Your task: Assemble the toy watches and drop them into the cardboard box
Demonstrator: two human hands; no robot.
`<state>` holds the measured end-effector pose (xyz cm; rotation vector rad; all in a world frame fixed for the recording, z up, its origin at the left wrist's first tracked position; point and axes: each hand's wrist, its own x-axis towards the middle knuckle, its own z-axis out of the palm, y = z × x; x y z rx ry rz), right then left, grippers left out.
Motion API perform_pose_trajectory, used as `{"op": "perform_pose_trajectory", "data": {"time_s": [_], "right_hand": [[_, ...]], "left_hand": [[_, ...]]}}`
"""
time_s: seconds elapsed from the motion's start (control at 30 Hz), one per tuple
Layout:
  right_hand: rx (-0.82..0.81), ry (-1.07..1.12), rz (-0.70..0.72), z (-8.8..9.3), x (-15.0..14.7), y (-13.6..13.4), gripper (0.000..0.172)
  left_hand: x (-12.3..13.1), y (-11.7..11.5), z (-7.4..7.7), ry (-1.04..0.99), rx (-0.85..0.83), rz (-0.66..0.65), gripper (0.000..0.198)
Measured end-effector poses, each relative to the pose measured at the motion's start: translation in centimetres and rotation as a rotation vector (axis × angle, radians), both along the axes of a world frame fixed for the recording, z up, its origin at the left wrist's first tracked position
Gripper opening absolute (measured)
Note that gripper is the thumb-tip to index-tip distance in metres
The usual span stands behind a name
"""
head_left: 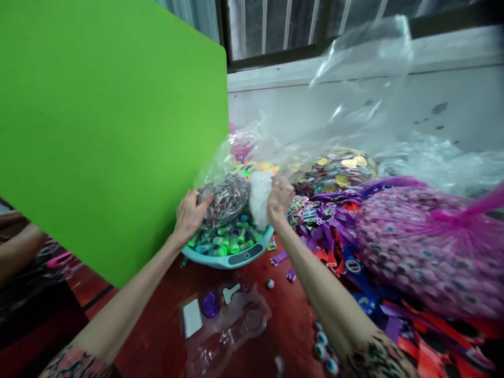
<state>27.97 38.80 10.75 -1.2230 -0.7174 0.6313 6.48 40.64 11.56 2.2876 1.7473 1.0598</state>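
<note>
My left hand [189, 214] is closed on the side of a clear plastic bag [226, 199] filled with small dark and silvery pieces. Right beside it, my right hand [280, 197] is curled tight at the edge of a white bag [260, 197], some clear film around the fingers. Both bags rest over a light-blue basin [226, 261] holding many small green and teal capped tubes [234, 242]. The bags hide the far part of the basin.
A tall green board [118, 121] stands on the left. At right are a pink net bag [425, 252] of eyeball-like balls and purple straps [331, 220]. On the red table [157, 325] lie a clear blister tray [232, 336], a purple disc [211, 304] and loose eyeballs [321, 338].
</note>
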Motion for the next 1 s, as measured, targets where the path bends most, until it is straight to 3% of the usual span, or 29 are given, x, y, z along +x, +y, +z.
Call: {"op": "perform_pose_trajectory", "data": {"time_s": [0.1,0.27,0.43,0.5,0.57,0.63,0.67,0.73,0.83,0.9,1.0], "right_hand": [[-0.100,-0.240,-0.135,-0.7,-2.3,1.1,0.023],[-0.246,-0.614,-0.173,-1.3,-4.3,1.3,0.019],[-0.333,-0.905,-0.173,-1.4,-6.0,1.7,0.041],[-0.345,-0.991,-0.170,-1.5,-6.6,1.9,0.045],[-0.343,-1.065,-0.160,-1.5,-7.0,2.0,0.048],[-0.333,-1.126,-0.143,-1.7,-7.2,1.9,0.050],[-0.328,-1.148,-0.134,-1.8,-7.3,1.7,0.050],[-0.323,-1.177,-0.118,-2.0,-7.2,1.3,0.051],[-0.301,-1.192,-0.090,-2.4,-6.5,0.3,0.052],[-0.274,-1.192,-0.065,-2.7,-6.0,-0.4,0.053],[-0.254,-1.159,-0.030,-3.1,-5.2,-1.3,0.056]], "left_hand": [[0.2,-0.6,-0.3,0.007,0.016,0.036,0.048],[0.8,-0.5,-0.9,0.065,0.032,0.076,0.050],[1.2,-1.3,-0.7,-0.001,0.069,0.065,0.057],[1.8,-3.0,-0.1,-0.083,0.269,0.005,0.067],[3.0,-5.0,1.0,-0.099,0.607,-0.101,0.080],[4.7,-6.2,2.4,0.043,0.866,-0.263,0.078],[5.6,-6.2,3.1,0.160,0.904,-0.335,0.070],[7.5,-4.9,4.3,0.418,0.773,-0.398,0.048],[9.4,-0.9,4.9,0.626,0.369,-0.339,0.033],[9.9,1.5,4.5,0.659,0.223,-0.331,0.032],[10.1,3.1,3.3,0.638,0.170,-0.351,0.037]]}}
